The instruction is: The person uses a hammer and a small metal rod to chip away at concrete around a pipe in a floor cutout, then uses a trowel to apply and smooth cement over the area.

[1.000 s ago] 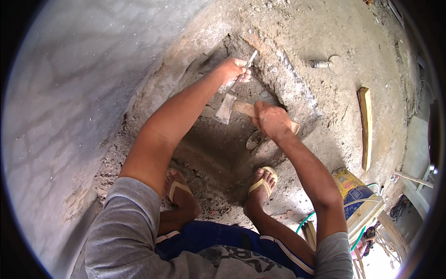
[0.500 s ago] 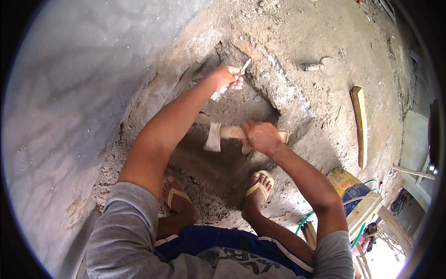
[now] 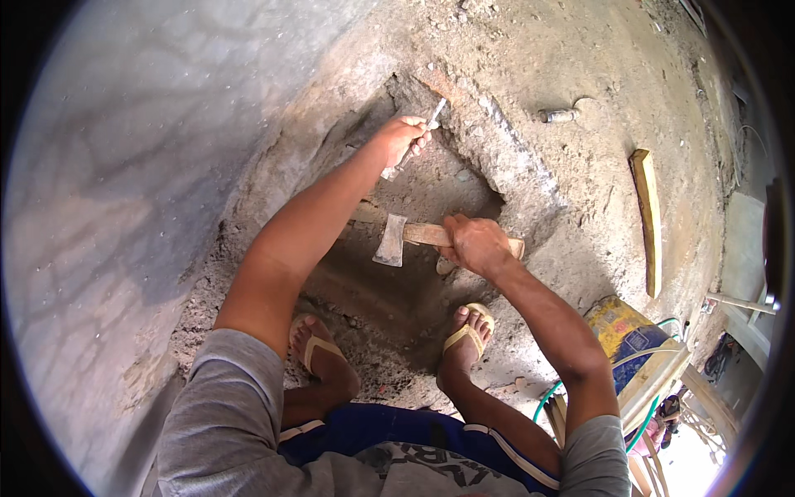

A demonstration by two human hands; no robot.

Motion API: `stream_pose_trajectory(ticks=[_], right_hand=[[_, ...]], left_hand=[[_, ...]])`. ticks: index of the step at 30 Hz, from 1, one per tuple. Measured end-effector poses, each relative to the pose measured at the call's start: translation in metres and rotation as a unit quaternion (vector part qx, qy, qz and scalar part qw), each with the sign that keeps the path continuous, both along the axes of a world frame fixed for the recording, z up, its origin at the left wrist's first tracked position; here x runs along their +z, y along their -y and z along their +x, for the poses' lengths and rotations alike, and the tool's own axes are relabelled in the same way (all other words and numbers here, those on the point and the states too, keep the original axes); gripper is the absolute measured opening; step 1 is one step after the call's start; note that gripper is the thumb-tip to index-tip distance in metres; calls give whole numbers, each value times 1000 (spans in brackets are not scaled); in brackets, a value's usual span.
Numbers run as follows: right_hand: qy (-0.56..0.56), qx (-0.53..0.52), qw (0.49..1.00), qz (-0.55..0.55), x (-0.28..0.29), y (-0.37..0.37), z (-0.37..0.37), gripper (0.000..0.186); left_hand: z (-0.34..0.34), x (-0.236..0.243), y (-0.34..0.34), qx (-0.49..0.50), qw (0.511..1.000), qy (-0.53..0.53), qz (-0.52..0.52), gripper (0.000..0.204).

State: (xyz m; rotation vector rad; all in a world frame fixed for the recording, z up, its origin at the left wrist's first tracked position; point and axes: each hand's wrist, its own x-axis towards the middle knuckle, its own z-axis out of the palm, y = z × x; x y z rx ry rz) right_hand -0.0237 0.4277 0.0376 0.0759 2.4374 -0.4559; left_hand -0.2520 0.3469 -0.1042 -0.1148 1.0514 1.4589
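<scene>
My left hand (image 3: 401, 141) is closed around a slim metal chisel (image 3: 438, 108), which slants across the dug-out hollow with one end up toward the broken edge. The chisel's lower end shows below my fingers, by the rough inner face of the hollow. Lower and to the right, my right hand (image 3: 479, 245) grips the wooden handle of a hatchet (image 3: 391, 241). Its metal head points left over the shadowed pit (image 3: 373, 286), apart from the chisel.
A smooth grey wall (image 3: 141, 174) rises at the left. My sandalled feet (image 3: 469, 335) stand at the pit's near side. On the right lie a small cylindrical object (image 3: 560, 115) and a wooden strip (image 3: 648, 219). A yellow and blue sack (image 3: 625, 327), boards and a green hose are at lower right.
The hatchet and my right hand have shifted slightly right. My left hand keeps hold of the chisel in nearly the same place.
</scene>
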Motion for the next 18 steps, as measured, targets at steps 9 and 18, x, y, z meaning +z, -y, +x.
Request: stream_pose_trajectory(ticks=[9,18], right_hand=[[-63,44,997,-10,-10,11,4,35],[-8,43,999,11,-6,7,-32,34]], left_hand=[[-6,-4,0,12,1000,7,-12,13],[-15,-10,-7,-85,996,-29,-19,18]])
